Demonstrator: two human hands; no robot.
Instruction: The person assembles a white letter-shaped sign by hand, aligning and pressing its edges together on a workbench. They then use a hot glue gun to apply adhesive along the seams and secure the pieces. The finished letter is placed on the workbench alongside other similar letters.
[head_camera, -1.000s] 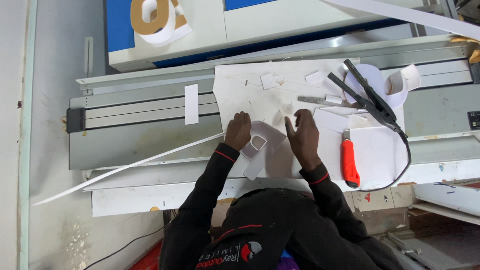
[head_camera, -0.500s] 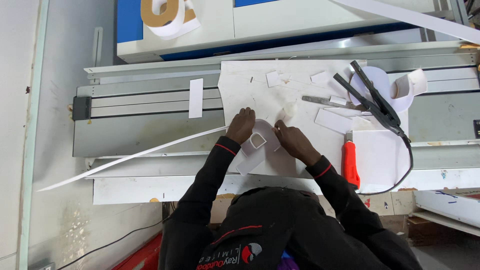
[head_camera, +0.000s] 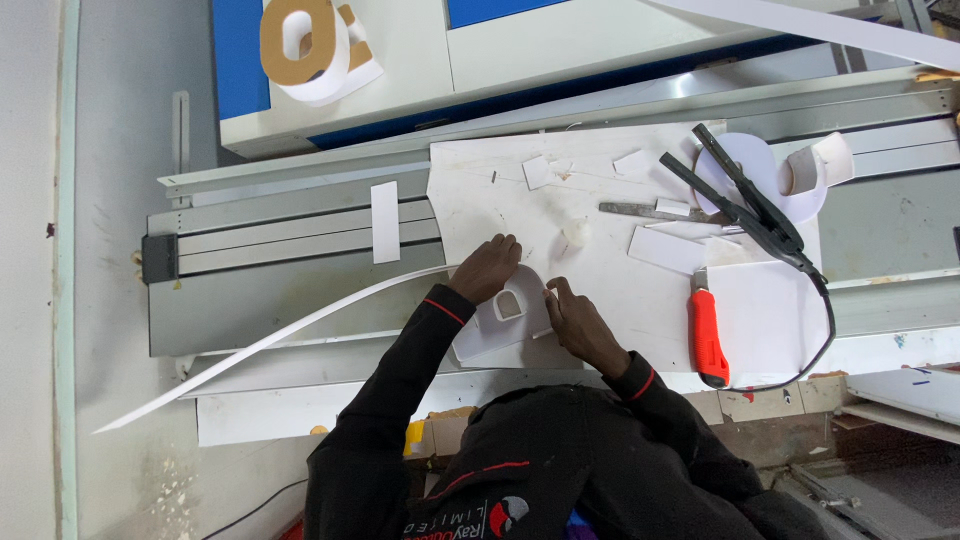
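A white shaped piece (head_camera: 497, 335) with a small arch-shaped frame (head_camera: 508, 305) on it lies at the near edge of a white sheet (head_camera: 480, 190). My left hand (head_camera: 487, 268) presses down on the piece's upper left part with curled fingers. My right hand (head_camera: 575, 320) pinches the piece's right edge with its fingertips. Both sleeves are black with a red cuff line.
A red utility knife (head_camera: 707, 335) lies to the right, by a black plier-like tool (head_camera: 745, 200) with a cable. A metal blade (head_camera: 640, 210), white offcuts and a curled white strip (head_camera: 800, 170) lie behind. A long white strip (head_camera: 270, 335) runs left over the grey metal bench (head_camera: 250, 290).
My right hand has come down from flat on the sheet to the piece's right edge. My left hand stays on the piece. The view has shifted a little.
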